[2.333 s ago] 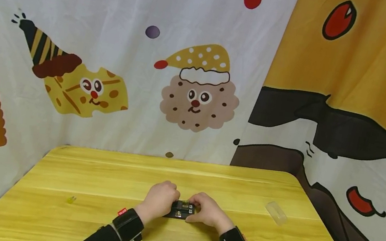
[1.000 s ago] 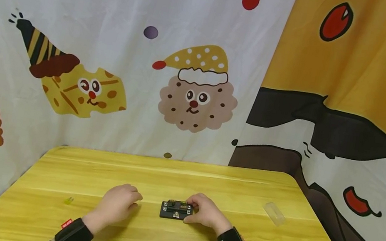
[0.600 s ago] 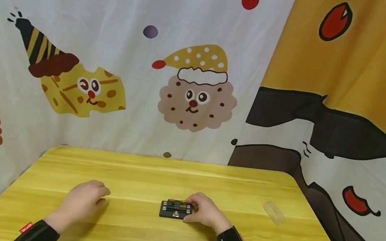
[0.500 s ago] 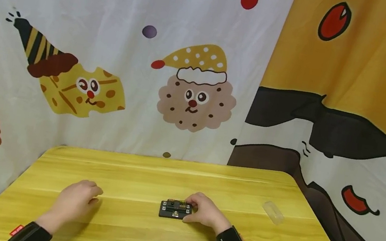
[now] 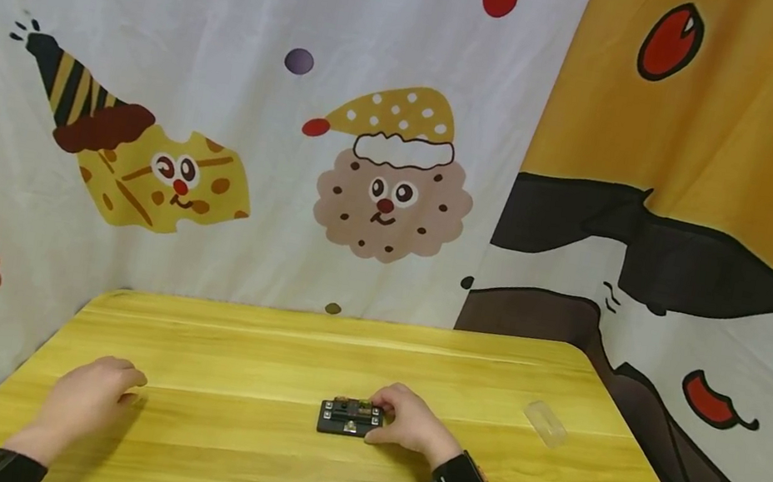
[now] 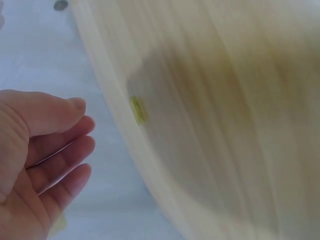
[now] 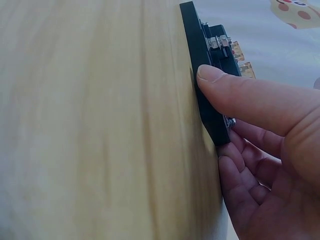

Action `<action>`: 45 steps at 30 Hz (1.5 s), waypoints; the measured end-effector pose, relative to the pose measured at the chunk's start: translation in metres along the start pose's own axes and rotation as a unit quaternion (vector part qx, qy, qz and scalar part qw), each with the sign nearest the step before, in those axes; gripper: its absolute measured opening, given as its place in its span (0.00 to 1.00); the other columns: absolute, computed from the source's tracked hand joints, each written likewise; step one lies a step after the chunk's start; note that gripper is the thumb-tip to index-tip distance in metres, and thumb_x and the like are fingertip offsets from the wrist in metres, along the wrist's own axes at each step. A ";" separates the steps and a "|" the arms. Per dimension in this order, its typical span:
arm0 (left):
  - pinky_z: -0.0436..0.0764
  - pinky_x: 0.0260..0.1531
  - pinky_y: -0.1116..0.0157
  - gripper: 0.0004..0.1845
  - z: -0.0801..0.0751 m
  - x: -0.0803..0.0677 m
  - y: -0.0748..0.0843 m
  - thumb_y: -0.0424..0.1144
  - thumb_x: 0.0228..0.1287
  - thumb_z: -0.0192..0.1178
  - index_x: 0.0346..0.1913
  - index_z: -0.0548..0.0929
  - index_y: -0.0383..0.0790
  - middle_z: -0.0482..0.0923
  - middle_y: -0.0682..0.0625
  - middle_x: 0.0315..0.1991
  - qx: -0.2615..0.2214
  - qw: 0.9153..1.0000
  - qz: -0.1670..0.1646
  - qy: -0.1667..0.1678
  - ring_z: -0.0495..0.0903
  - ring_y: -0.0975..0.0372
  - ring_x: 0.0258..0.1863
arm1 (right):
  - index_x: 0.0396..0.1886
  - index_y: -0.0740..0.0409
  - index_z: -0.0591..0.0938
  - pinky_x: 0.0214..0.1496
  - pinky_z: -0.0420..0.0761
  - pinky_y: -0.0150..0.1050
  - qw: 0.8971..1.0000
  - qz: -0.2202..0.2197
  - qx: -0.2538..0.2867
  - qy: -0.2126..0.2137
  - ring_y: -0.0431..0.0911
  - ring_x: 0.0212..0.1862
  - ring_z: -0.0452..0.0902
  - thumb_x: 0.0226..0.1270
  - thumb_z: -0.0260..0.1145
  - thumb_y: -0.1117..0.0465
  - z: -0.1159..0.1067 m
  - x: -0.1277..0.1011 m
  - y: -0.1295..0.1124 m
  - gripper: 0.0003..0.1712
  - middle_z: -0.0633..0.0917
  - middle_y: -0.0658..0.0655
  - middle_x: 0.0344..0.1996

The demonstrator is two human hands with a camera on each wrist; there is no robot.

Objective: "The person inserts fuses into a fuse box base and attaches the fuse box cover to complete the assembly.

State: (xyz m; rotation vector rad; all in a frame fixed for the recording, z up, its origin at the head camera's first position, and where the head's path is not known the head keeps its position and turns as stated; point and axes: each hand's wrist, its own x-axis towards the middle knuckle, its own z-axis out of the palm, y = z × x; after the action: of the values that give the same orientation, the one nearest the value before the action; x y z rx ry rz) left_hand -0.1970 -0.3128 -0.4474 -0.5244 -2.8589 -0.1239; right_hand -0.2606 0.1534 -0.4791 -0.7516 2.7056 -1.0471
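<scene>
My right hand (image 5: 412, 424) grips the right end of a small black fuse block (image 5: 347, 418) lying on the table, thumb on its near edge and fingers behind. Metal screw terminals and amber see-through blade fuses (image 7: 245, 69) show on top of the block in the right wrist view. Off to the left, my left hand (image 5: 89, 396) hovers over the table with loosely bent fingers and holds nothing. A small yellow translucent piece (image 6: 138, 109), like a blade fuse, lies on the table in the left wrist view, apart from that hand. The head view does not show it, the left hand being there.
A clear plastic cover (image 5: 545, 424) lies on the right part of the wooden table (image 5: 258, 474). Behind the table hangs a white curtain (image 5: 240, 16) with cartoon prints. Each wrist wears a black strap.
My left hand has let go of the fuse block's left side and travelled left, covering the yellow piece in the head view. The right hand keeps its grip in the same place.
</scene>
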 end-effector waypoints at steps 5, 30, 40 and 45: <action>0.74 0.27 0.61 0.15 0.001 -0.007 -0.010 0.22 0.47 0.71 0.31 0.85 0.47 0.77 0.57 0.28 0.000 1.000 0.004 -0.012 0.78 0.57 0.30 | 0.47 0.59 0.82 0.52 0.75 0.49 1.000 0.001 0.001 -0.002 0.49 0.45 0.73 0.48 0.82 0.59 0.001 0.000 0.001 0.26 0.77 0.52 0.43; 0.75 0.24 0.60 0.14 0.020 -0.005 -0.008 0.25 0.50 0.69 0.23 0.80 0.49 0.70 0.58 0.22 0.056 0.998 0.020 -0.017 0.73 0.61 0.25 | 0.46 0.58 0.82 0.51 0.74 0.46 1.000 0.007 0.012 -0.002 0.48 0.44 0.72 0.48 0.82 0.59 -0.002 0.000 0.000 0.25 0.77 0.51 0.43; 0.76 0.25 0.60 0.15 0.018 -0.002 -0.008 0.27 0.51 0.70 0.22 0.79 0.50 0.71 0.58 0.21 0.049 0.998 0.023 -0.021 0.73 0.61 0.24 | 0.45 0.59 0.83 0.51 0.74 0.47 1.000 0.003 0.010 0.000 0.49 0.44 0.72 0.47 0.82 0.61 -0.001 -0.001 0.000 0.25 0.77 0.52 0.42; 0.75 0.24 0.60 0.15 0.017 0.001 -0.007 0.28 0.52 0.70 0.21 0.77 0.49 0.70 0.57 0.21 0.048 0.998 0.030 -0.028 0.72 0.61 0.23 | 0.45 0.59 0.82 0.51 0.74 0.48 1.000 0.003 0.012 0.000 0.49 0.44 0.72 0.47 0.82 0.61 -0.001 -0.001 0.000 0.25 0.77 0.52 0.42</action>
State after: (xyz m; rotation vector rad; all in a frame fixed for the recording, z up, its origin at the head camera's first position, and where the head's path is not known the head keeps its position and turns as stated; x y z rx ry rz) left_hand -0.2039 -0.3171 -0.4641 -0.6031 -2.8814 0.0372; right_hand -0.2600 0.1543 -0.4784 -0.7386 2.6877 -1.0761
